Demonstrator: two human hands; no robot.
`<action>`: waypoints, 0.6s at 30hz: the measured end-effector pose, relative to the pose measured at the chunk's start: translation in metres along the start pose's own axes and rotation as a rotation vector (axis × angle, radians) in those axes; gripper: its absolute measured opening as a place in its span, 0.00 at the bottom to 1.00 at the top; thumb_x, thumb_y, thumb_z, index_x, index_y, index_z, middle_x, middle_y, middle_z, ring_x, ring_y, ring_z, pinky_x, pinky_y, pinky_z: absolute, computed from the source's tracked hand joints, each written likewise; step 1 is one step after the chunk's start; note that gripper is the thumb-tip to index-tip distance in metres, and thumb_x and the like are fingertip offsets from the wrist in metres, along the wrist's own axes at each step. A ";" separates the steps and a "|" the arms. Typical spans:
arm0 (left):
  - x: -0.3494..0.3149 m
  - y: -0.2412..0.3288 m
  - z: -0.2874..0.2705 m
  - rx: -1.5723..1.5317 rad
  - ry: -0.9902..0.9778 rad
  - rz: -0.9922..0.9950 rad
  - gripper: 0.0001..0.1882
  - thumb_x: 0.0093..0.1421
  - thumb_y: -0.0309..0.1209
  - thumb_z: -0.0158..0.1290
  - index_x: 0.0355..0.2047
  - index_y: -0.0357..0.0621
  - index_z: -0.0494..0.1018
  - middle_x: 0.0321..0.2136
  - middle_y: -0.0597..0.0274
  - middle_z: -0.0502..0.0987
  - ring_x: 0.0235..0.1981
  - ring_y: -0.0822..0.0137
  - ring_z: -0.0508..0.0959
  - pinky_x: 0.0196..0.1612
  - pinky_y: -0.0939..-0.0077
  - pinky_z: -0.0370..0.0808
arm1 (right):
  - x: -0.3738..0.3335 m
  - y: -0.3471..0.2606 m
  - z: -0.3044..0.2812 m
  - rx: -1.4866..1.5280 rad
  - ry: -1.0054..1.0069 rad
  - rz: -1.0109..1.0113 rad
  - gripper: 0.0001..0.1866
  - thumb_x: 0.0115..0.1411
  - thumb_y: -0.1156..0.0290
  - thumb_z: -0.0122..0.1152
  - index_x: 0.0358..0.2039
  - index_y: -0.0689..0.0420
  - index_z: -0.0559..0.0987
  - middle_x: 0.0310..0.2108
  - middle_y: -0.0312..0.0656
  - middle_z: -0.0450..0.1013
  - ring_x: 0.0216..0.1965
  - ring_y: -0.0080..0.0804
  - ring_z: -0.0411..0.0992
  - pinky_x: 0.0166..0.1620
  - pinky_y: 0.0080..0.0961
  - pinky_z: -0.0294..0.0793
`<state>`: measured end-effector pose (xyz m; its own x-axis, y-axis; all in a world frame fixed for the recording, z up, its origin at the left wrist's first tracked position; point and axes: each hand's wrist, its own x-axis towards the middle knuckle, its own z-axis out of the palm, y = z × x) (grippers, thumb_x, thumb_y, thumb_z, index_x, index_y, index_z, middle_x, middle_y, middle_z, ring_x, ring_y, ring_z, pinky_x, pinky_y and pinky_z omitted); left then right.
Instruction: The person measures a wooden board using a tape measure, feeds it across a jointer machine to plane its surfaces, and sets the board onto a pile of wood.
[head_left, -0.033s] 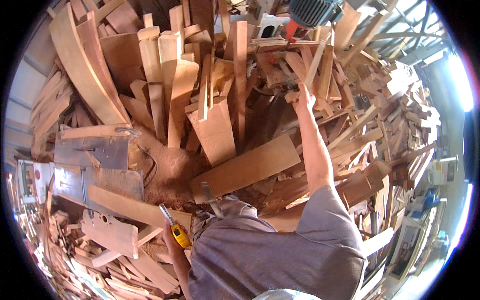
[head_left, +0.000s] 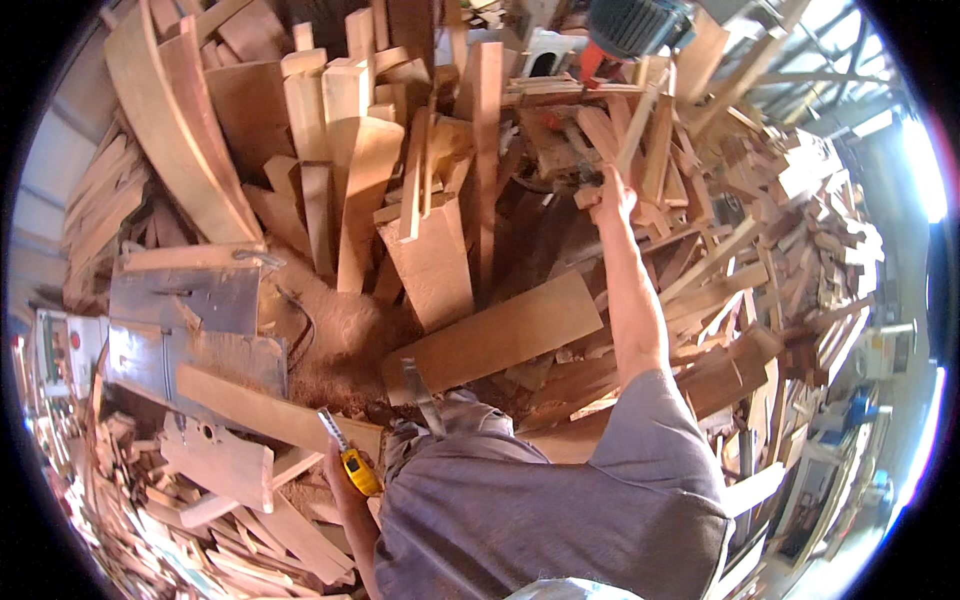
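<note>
One side of wide board (head_left: 505, 335), left, holds yellow tape measure (head_left: 361, 473) in left hand (head_left: 340, 474); past right end, likely reaches for stick (head_left: 637, 132) with right hand (head_left: 613, 196), fingers unclear. Needs firm hold.

The far edge cuts off a dark motor (head_left: 638, 28); the near edge crops a pale shape (head_left: 575, 590). A yellow tape measure (head_left: 361, 473) partly hides the left-hand grip (head_left: 343, 485). The right-hand grip (head_left: 613, 197) looks too small to distinguish fingers.
</note>
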<state>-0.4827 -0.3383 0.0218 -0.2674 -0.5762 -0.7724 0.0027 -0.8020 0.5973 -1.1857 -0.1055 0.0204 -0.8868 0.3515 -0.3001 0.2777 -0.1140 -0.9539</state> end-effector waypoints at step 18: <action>-0.034 0.010 0.033 -0.419 0.208 0.003 0.24 0.63 0.54 0.58 0.45 0.49 0.69 0.33 0.60 0.78 0.21 0.68 0.77 0.21 0.71 0.75 | 0.074 0.054 0.051 -0.262 -0.260 -0.018 0.15 0.61 0.63 0.62 0.41 0.61 0.78 0.30 0.41 0.74 0.19 0.30 0.65 0.22 0.30 0.66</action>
<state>-0.5054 -0.3212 0.0611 -0.0681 -0.5638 -0.8231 0.4038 -0.7700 0.4940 -1.2555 -0.1327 -0.0532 -0.9473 0.0997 -0.3044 0.3165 0.1439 -0.9376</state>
